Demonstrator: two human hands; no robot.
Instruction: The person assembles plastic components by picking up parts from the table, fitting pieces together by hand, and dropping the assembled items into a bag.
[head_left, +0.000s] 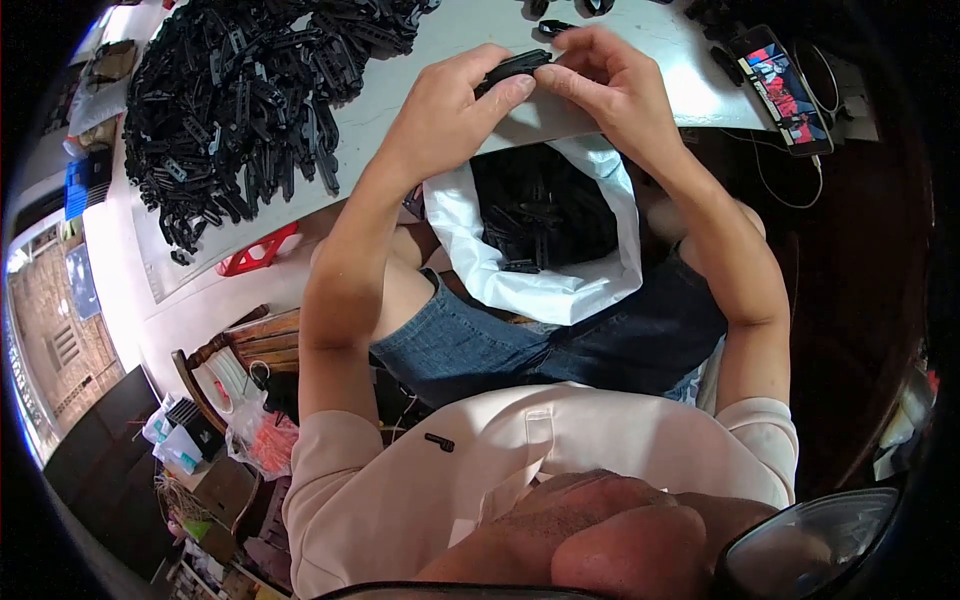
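Note:
Over the near edge of the white table (370,125), my left hand (445,105) grips a slim black plastic part (515,67) between thumb and fingers. My right hand (630,95) meets the same part at its right end, thumb pressed against it and fingers curled above. Just beyond lies another small black piece (555,28). Between my legs, below the hands, a white bag (460,235) stands with its mouth spread wide; black plastic parts (540,225) lie inside. What my left fingers do behind the part is hidden.
A big heap of black plastic parts (240,100) covers the table's left side. At the right edge a phone (785,90) with a lit screen leans by a white cable (770,185). A red plastic object (258,250) and a wooden chair (280,340) are at the left.

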